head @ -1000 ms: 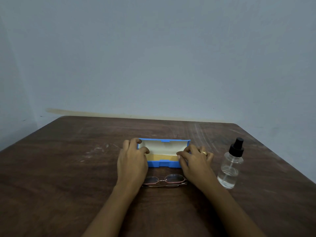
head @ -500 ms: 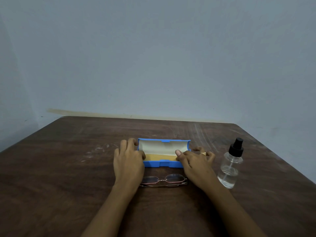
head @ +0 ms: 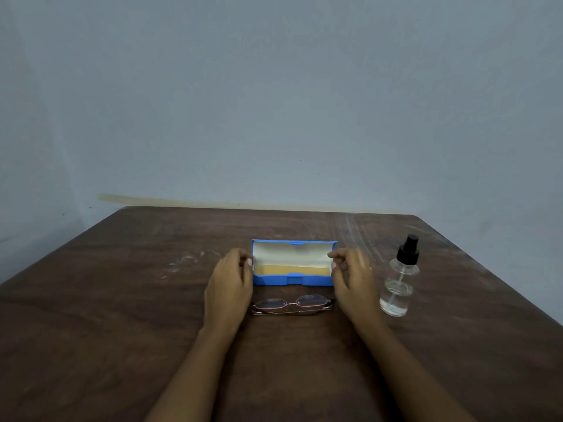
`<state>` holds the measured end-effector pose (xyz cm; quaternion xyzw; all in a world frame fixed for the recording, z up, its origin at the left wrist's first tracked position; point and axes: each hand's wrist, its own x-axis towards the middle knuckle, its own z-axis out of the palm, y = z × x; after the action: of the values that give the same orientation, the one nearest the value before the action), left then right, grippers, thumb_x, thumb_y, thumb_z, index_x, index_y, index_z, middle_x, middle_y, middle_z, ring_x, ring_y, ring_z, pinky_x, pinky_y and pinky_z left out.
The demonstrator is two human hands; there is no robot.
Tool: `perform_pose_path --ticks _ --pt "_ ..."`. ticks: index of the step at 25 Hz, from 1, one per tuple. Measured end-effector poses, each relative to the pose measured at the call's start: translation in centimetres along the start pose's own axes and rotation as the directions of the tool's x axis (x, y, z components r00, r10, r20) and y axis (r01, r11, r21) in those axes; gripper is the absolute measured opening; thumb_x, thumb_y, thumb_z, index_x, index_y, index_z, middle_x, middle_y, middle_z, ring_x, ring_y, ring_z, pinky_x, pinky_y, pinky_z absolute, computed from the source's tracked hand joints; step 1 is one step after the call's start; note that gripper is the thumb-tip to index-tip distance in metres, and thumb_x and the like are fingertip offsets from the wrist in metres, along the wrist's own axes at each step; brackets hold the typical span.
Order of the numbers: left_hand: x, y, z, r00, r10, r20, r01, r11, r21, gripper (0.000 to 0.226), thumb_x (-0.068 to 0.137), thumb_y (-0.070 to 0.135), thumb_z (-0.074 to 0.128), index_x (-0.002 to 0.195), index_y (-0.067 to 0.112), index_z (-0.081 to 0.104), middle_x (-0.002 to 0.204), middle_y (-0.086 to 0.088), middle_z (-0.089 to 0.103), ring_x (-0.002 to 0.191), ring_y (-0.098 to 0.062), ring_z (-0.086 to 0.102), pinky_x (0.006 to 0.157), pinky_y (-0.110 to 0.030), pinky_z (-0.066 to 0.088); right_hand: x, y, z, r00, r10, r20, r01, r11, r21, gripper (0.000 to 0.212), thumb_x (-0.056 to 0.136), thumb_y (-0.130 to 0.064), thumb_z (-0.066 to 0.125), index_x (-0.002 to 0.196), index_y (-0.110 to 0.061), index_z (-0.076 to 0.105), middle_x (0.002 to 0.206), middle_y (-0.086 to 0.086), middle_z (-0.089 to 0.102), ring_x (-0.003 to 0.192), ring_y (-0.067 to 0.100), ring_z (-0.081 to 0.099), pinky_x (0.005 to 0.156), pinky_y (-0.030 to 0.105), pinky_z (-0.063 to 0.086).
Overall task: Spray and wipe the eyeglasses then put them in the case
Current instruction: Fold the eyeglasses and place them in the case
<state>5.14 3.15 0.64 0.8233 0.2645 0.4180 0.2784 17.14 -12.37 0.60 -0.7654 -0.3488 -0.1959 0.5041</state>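
A blue eyeglass case (head: 294, 281) stands open on the dark wooden table (head: 122, 315), its cream lid upright and a yellow cloth (head: 292, 270) lying inside. Thin-framed folded eyeglasses (head: 291, 305) lie on the table just in front of the case. My left hand (head: 229, 284) is at the case's left end and my right hand (head: 352, 278) at its right end, fingers loosely curled, holding nothing. A clear spray bottle (head: 399, 280) with a black nozzle stands upright to the right of my right hand.
A plain blue-grey wall rises behind the table's far edge. The table's right edge runs diagonally just past the bottle.
Both hands have drawn outward off the case's lid and inside to its two ends. The case now stands fully open; glasses and bottle have not moved.
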Motion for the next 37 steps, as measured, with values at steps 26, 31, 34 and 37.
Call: perform_pose_path --ticks 26,31,34,37 --pt "-2.3 -0.9 -3.7 0.919 -0.108 0.379 0.133 0.990 -0.040 0.006 0.068 0.014 0.077 0.071 0.016 0.072 0.080 -0.011 0.071 0.058 -0.004 0.051 0.050 -0.004 0.038 -4.0 -1.4 -2.9 0.913 0.276 0.301 -0.326 0.937 0.129 0.025 0.081 0.002 0.060 0.097 -0.016 0.052 0.071 -0.006 0.060 0.060 0.007 0.053 0.050 0.008 0.041" --pt "-2.2 -0.7 -3.7 0.928 -0.127 0.351 0.169 0.982 -0.091 0.011 0.071 0.016 0.074 0.065 0.024 0.069 0.073 -0.002 0.070 0.061 -0.002 0.055 0.052 -0.003 0.040 -4.0 -1.4 -2.8 0.926 0.267 0.268 -0.325 0.923 0.207 0.027 0.078 0.003 0.063 0.083 -0.021 0.052 0.071 -0.004 0.060 0.064 0.008 0.054 0.054 0.009 0.042" --pt "-2.2 -0.4 -3.9 0.933 -0.149 0.327 0.221 0.956 -0.194 0.009 0.073 0.019 0.073 0.067 0.024 0.069 0.067 0.000 0.065 0.060 -0.005 0.051 0.052 -0.008 0.039 -3.9 -1.3 -2.8 0.946 0.254 0.202 -0.309 0.895 0.323 0.030 0.078 0.004 0.064 0.073 -0.023 0.054 0.074 -0.004 0.059 0.070 0.010 0.054 0.064 0.013 0.043" --pt "-2.2 -0.4 -3.8 0.909 -0.184 0.374 0.322 0.880 -0.349 0.007 0.075 0.018 0.071 0.068 0.019 0.070 0.058 0.001 0.058 0.055 -0.009 0.043 0.052 -0.019 0.036 -3.9 -1.4 -2.8 0.944 0.273 0.186 -0.328 0.841 0.430 0.027 0.080 0.005 0.061 0.073 -0.021 0.059 0.076 -0.003 0.061 0.069 0.008 0.056 0.063 0.021 0.044"
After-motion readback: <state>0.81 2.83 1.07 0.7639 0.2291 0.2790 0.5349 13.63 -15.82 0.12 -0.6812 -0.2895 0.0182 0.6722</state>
